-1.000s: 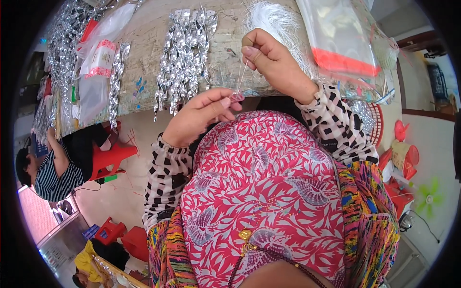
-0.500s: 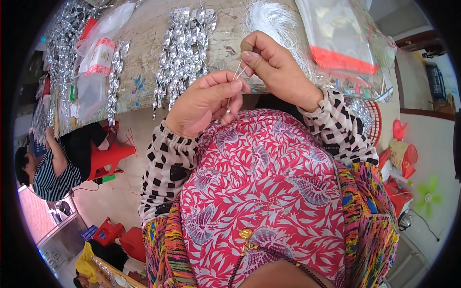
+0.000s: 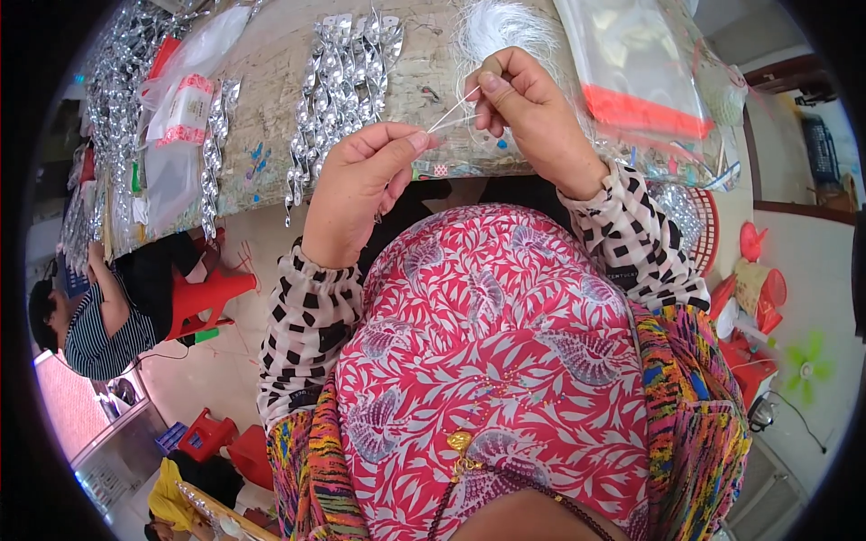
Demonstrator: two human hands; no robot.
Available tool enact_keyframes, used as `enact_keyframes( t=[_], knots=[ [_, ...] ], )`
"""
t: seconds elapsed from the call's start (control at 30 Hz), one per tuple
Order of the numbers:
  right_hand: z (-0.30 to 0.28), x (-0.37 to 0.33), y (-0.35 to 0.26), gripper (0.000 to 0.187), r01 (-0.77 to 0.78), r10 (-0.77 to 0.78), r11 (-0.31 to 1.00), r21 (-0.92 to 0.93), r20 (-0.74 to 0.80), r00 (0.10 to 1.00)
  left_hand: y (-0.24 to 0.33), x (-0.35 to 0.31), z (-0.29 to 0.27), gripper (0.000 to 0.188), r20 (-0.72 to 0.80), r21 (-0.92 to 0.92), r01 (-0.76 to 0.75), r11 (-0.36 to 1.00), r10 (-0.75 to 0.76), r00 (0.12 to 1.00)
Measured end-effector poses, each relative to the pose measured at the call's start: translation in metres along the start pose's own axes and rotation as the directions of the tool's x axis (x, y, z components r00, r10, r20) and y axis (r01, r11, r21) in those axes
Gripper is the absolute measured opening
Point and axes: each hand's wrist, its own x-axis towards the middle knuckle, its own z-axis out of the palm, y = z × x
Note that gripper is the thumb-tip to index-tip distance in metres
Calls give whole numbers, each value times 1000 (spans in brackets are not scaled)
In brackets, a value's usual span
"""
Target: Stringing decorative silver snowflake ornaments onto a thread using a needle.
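Note:
A thin white string [image 3: 451, 112] runs taut between my hands above the table's near edge. My left hand [image 3: 365, 171] pinches one end between thumb and forefinger, the other fingers curled. Higher and to the right, my right hand [image 3: 537, 113] grips the string's other end between thumb and fingers. Behind the right hand lies a loose bundle of white strings [image 3: 505, 32]. Silver twisted spiral strips [image 3: 343, 86] lie in a row on the table beyond my left hand. Whether anything hangs from the string inside the left hand is hidden.
The worn table [image 3: 262, 99] carries a heap of silver strips [image 3: 117, 108], clear plastic bags [image 3: 176, 158] at left, and bags with an orange band [image 3: 645, 113] at right. A red basket [image 3: 704, 230] stands beside it. A person in a striped shirt [image 3: 108, 320] sits at left.
My hands have moved apart, pulling the string taut between them. The left hand shifted left and turned upright; the right hand moved slightly right.

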Motion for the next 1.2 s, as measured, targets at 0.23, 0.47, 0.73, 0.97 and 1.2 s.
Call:
enact_keyframes(
  t=[0.23, 0.47, 0.73, 0.97, 1.2],
  knots=[
    [-13, 4, 6, 11, -27, 25, 1000, -9, -146, 989, -1, 3, 0, 18, -28, 9, 3, 1000, -3, 1000],
    [-15, 3, 11, 10, -91, 78, 991, -97, -130, 988, -2, 3, -1, 15, -40, 30, -8, 1000, 9, 999],
    [-11, -3, 2, 21, 133, -261, 734, -666, -95, 961, -1, 3, -2, 10, -65, 134, -30, 991, 39, 997],
    [19, -8, -8, 24, 451, -233, 652, -609, 404, 884, 1, -1, 0, 10, -19, 81, -72, 994, 74, 997],
    [-3, -23, 1, 18, -114, 213, 953, -279, 355, 910, 4, -6, -4, 8, -29, 162, -7, 987, 12, 999]
  ],
)
